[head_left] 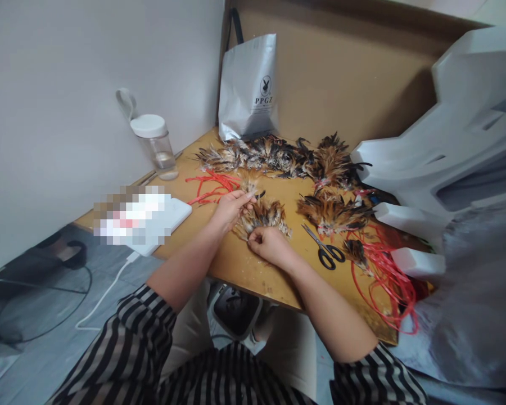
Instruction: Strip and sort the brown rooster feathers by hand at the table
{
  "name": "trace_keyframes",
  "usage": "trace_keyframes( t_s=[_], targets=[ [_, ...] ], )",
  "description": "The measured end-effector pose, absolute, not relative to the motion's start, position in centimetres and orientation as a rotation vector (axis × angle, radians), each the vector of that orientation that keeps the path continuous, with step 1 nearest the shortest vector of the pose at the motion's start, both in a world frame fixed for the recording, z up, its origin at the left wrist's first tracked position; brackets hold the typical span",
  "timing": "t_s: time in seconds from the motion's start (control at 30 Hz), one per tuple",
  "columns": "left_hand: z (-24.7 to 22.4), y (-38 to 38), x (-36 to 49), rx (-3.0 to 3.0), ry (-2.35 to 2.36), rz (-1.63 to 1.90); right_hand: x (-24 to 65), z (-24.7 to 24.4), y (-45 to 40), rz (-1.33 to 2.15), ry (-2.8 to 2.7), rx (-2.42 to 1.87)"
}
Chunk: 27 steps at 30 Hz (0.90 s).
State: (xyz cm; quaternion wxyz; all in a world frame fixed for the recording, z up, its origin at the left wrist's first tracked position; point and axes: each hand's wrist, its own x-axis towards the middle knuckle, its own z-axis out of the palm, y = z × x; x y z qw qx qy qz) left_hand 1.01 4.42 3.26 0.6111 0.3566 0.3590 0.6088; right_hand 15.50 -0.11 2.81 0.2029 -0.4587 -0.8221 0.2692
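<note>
My left hand (233,209) is closed in a pinch on a small bunch of light brown feathers (250,181) that fans out beyond its fingertips. Just to its right, my right hand (267,245) has its fingers pressed together at the near edge of a loose feather pile (267,215); what they grip is too small to make out. Red strings (213,184) lie behind my left hand. Black-handled scissors (324,247) rest to the right of my right hand, blades partly apart. A larger brown feather bunch (335,212) lies beyond them.
A long heap of feathers (274,154) lines the table's back, before a silver bag (249,87). At left stand a bottle (158,147) and a white device (175,216) with a cable. Red strings (390,275) and a white plastic structure (468,124) are at right.
</note>
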Motion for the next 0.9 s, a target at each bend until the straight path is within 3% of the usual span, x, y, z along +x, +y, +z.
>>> trace_keyframes(
  t_s=[0.33,0.9],
  targets=[
    [3.0,4.9,0.6,0.782,0.803,1.458,17.6,4.1,1.4,1.588,-1.497,-1.23],
    [2.8,3.8,1.2,0.973,0.775,0.993,17.8,4.6,2.1,1.344,-1.133,-1.004]
  ],
)
